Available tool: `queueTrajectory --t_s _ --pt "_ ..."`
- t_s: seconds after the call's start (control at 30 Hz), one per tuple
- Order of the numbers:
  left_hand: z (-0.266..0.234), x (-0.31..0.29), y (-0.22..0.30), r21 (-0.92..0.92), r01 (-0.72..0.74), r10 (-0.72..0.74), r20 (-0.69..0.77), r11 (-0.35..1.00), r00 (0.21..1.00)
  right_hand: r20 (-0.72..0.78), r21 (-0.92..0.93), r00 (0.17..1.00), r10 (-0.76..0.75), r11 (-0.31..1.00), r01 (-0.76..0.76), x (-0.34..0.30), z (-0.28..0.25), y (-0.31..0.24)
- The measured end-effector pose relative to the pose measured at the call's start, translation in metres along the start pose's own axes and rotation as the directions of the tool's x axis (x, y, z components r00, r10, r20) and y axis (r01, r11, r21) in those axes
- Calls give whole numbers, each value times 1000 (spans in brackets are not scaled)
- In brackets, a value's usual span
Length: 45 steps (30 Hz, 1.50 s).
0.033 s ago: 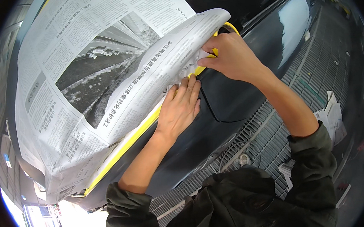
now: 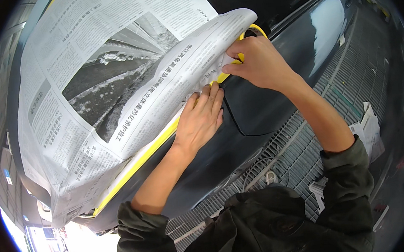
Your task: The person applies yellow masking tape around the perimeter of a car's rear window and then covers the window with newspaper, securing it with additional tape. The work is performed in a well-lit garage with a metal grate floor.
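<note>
A large sheet of newspaper [image 2: 160,89] covers the dark upper surface of a car, with its near side curled up. Yellow masking tape [image 2: 140,166] runs along that near side at the body's edge. My left hand [image 2: 196,120] lies on the taped edge, fingers stretched out flat with their tips on the tape. Farther right, my right hand [image 2: 265,66] is closed round a roll of yellow masking tape [image 2: 259,29]. Its thumb and forefinger pinch beside the paper's edge. The palm hides most of the roll. A short piece of tape shows between the hands.
The dark grey car side [image 2: 253,107] slopes down below my hands, with a panel gap in it. A pale patch [image 2: 325,29] marks the body at right. Metal floor grating [image 2: 290,142] lies below, with loose paper [image 2: 368,130] on it.
Almost nothing differs. My right hand and the roll have shifted very slightly to the right, and my left hand stays on the taped edge.
</note>
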<state>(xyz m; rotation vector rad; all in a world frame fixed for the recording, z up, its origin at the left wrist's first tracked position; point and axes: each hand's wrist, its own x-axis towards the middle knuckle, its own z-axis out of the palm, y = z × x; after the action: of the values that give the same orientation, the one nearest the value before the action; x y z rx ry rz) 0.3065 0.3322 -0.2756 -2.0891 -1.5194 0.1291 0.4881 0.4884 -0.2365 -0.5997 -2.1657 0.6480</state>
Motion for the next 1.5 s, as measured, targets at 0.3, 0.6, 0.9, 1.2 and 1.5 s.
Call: queueTrajectory --t_s 0.3,0.6,0.9,1.2,1.5 --pt "-9 2 4 162 -33 40 -39 986 998 -25 -84 997 76 993 -78 -12 -3 19" --pt "-9 0 1 158 -72 73 3 985 997 -97 4 985 144 990 -144 -20 17 38" --pt "-6 -3 -2 84 -109 115 -63 990 991 -233 -20 923 308 947 -321 -25 1 78" --pt "-6 -4 3 66 -88 92 -66 994 993 -315 -34 946 75 995 -91 -47 52 25" --pt "-4 -30 9 -92 7 -6 14 996 1000 -159 15 952 263 964 -264 -33 29 47"
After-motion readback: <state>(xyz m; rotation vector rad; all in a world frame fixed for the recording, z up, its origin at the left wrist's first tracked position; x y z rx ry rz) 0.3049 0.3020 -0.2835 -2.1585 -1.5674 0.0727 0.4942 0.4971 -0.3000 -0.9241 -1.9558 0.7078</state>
